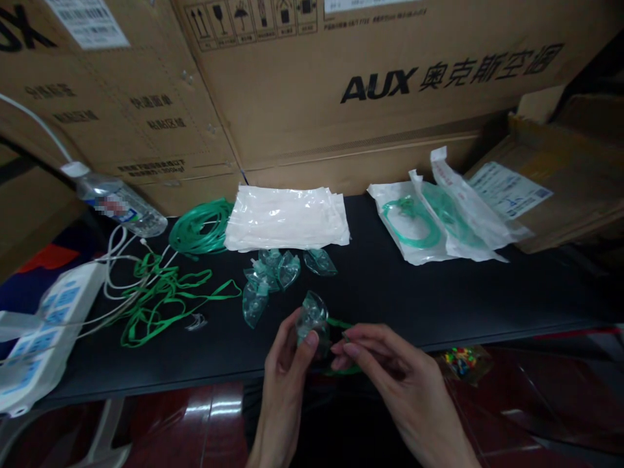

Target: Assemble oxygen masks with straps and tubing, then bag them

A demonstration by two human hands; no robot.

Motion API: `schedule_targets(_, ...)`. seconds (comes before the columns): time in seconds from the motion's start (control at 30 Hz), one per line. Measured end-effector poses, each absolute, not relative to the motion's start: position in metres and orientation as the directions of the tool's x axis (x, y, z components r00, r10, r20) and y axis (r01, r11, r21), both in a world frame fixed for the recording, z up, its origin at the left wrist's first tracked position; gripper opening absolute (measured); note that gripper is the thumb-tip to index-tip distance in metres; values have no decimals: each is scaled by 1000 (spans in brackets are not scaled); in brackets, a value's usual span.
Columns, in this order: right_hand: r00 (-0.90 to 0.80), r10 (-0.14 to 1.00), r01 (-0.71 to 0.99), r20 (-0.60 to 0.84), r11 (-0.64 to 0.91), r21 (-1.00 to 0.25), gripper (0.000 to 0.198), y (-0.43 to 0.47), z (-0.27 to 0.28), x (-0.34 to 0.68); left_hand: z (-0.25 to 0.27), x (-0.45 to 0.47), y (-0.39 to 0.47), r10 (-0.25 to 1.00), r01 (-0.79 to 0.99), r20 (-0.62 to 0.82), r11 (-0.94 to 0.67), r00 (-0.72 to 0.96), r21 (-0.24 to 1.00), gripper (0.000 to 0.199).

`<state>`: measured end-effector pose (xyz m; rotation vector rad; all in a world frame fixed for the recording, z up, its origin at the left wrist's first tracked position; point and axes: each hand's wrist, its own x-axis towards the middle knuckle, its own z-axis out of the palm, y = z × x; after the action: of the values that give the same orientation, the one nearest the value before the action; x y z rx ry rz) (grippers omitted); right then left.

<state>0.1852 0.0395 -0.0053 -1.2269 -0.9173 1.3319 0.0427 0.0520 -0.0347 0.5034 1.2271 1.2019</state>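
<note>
My left hand (292, 348) grips a clear green oxygen mask (312, 312) over the front edge of the table. From the mask's right side runs a green elastic strap (338, 322), which passes behind my right hand (377, 357). That hand is closed in a pinch close beside the mask, and the small thing at its fingertips is too dim to name. Several more masks (256, 296) lie behind my left hand, with a single mask (320, 261) a little to their right. Loose green straps (160, 296) lie tangled at the left, near small clear strips (196, 322).
Behind the masks lie a stack of white pouches (290, 218) and coiled green tubing (202, 226). Bagged tubing sets (414, 224) sit at the right by an open carton (560, 175). A power strip (53, 331), white cables and a bottle (121, 201) occupy the left. Large cartons (292, 97) wall the back.
</note>
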Motion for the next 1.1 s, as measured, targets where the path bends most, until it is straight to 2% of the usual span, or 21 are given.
schedule_targets(0.07, 102, 991, -85, -86, -77, -993, 5, 41, -1, 188, -31, 41, 50, 894, -380, -424, 346, -144, 858, 47)
schedule_targets(0.17, 126, 992, 21, 10, 8, -1000, 13, 43, 4, 190, -22, 41, 48, 905, -342, -389, 314, -173, 885, 42)
schedule_targets(0.37, 126, 992, 45, 0, -5, -999, 6, 41, 9, 186, -8, 38, 43, 911, -328, -384, 320, -153, 889, 38)
schedule_targets(0.5, 103, 989, 178, 104, 85, -980, 8, 39, 11, 188, -7, 34, 42, 906, -320, -395, 333, -154, 887, 41)
schedule_targets(0.7, -23, 949, 335, 316, 305, -892, 23, 35, 19, 193, -7, 33, 41, 895, -458, -447, 395, -5, 796, 44)
schedule_targets(0.83, -104, 920, 381, 378, 388, -839, 26, 32, 26, 193, -7, 33, 39, 883, -531, -462, 430, 81, 730, 51)
schedule_targets(0.97, -131, 907, 387, 401, 419, -821, 31, 30, 29, 191, -8, 31, 35, 888, -536, -453, 420, 78, 732, 42)
schedule_targets(1.1, -117, 911, 377, 396, 409, -831, 29, 29, 30, 189, -9, 29, 34, 883, -519, -464, 429, 70, 739, 42)
